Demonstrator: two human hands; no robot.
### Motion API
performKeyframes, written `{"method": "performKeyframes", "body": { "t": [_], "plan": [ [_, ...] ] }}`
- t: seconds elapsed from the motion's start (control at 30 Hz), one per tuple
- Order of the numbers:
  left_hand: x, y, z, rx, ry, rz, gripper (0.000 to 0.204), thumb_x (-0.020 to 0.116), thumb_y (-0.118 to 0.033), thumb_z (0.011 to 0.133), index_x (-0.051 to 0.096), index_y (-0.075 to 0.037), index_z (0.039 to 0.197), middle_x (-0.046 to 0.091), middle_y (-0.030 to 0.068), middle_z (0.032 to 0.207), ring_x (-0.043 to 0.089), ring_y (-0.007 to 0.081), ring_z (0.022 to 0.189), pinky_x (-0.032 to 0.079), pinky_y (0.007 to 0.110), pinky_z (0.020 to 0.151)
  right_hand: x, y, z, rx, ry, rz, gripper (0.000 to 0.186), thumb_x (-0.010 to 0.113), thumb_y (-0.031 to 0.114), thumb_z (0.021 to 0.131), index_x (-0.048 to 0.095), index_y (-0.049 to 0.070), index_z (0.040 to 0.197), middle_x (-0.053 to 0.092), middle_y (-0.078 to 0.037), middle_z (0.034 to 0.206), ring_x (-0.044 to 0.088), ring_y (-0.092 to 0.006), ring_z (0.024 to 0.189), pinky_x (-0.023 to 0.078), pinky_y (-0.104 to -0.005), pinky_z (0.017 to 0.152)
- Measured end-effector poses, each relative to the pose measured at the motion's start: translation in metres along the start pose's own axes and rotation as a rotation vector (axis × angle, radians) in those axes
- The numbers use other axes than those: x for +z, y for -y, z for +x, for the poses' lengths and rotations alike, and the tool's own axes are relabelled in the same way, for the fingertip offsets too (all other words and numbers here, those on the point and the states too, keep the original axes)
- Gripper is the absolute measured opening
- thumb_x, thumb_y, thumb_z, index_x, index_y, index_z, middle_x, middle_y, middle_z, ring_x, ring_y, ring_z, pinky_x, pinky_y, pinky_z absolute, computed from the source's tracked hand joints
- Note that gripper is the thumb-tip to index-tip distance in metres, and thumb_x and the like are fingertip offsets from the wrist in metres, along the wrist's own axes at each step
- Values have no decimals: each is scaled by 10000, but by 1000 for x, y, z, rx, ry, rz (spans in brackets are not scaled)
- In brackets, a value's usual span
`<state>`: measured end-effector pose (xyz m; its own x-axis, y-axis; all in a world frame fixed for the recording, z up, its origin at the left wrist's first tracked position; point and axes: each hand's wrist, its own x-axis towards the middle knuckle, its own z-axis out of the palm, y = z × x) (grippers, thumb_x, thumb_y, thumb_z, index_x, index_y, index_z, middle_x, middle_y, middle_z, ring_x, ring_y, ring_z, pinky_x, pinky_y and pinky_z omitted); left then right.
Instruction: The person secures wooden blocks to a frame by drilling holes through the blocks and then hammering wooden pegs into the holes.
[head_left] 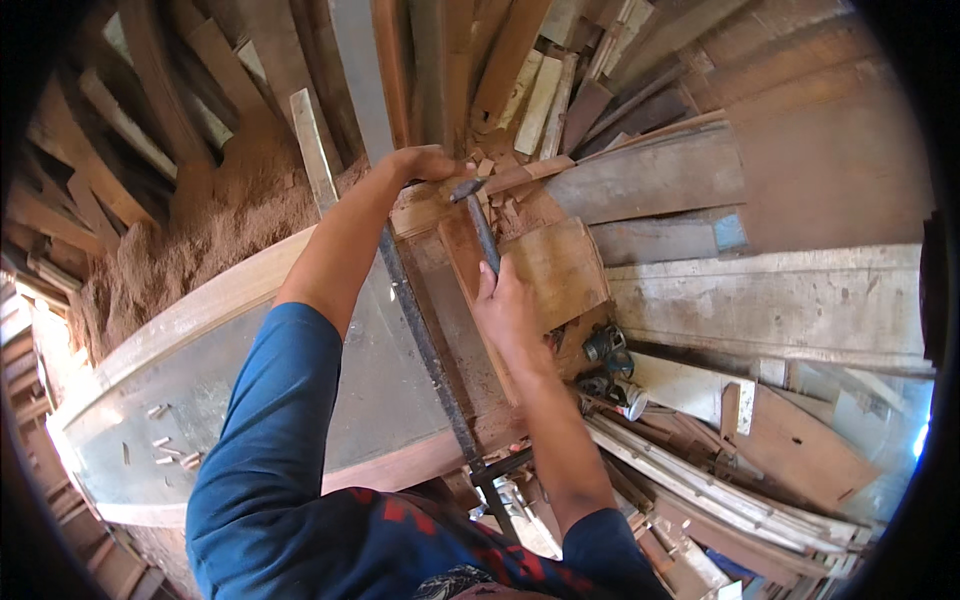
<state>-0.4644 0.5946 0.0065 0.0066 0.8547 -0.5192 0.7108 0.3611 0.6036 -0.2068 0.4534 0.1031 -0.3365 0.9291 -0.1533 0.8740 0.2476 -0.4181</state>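
Observation:
My right hand (505, 305) is wrapped round the handle of a hammer (482, 232), whose dark metal head points away from me. Just past the hammer head, my left hand (428, 163) bends over the far end of a wooden frame with its fingers curled together; whatever they grip is hidden. A short reddish wood strip (528, 174) lies beside the hammer head. Below both hands spreads the frame's grey panel (385, 370), edged by pale wooden rails (215, 290). A long dark bar clamp (425, 340) crosses it from the far edge toward my body.
Sawdust (225, 220) is heaped beyond the frame, with upright boards (150, 80) behind it. Small wooden pegs (170, 450) lie on the panel at left. A power tool (612, 365) and stacked planks (760, 300) are at right. A thin board (555, 270) lies near my right hand.

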Motion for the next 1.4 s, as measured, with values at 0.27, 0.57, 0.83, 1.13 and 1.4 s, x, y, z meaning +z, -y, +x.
{"method": "performKeyframes", "body": {
  "t": [0.27, 0.57, 0.83, 1.13, 1.4],
  "plan": [
    [4, 12, 20, 50, 62, -47, 865, 587, -748, 897, 693, 19, 1282, 650, 219, 1357, 586, 366, 1295, 450, 474, 1063, 10, -7, -6, -13, 15, -23, 336, 514, 342, 1068, 501, 9, 1025, 669, -341, 832, 673, -530, 778, 493, -585, 622],
    [-6, 6, 21, 19, 198, -43, 873, 557, -754, 916, 647, -2, 1351, 668, 170, 1345, 594, 293, 1244, 458, 429, 1043, 27, -15, -1, -62, -75, 3, 289, 585, 286, 1040, 485, 16, 1011, 637, -313, 718, 636, -548, 713, 477, -617, 594],
    [12, 15, 22, 19, 85, -72, 907, 620, -746, 876, 676, 57, 1292, 646, 242, 1368, 607, 378, 1286, 468, 480, 1056, 16, -1, -5, -30, -61, 7, 310, 578, 314, 1041, 498, 16, 1017, 639, -340, 752, 640, -546, 718, 460, -633, 609],
    [3, 4, 6, 12, 61, -37, 859, 609, -735, 889, 685, 18, 1295, 666, 242, 1338, 609, 377, 1276, 461, 457, 1053, 10, 0, -5, -42, -12, 38, 304, 572, 301, 1047, 491, 8, 1038, 651, -330, 763, 648, -540, 713, 482, -624, 621],
    [7, 12, 25, 41, 65, -23, 905, 582, -816, 847, 684, -66, 1344, 630, 212, 1411, 497, 422, 1403, 384, 438, 1165, 15, -10, -2, 33, 42, 14, 314, 595, 328, 1033, 525, 26, 1081, 683, -307, 785, 671, -521, 733, 517, -619, 674]
  ]
}}
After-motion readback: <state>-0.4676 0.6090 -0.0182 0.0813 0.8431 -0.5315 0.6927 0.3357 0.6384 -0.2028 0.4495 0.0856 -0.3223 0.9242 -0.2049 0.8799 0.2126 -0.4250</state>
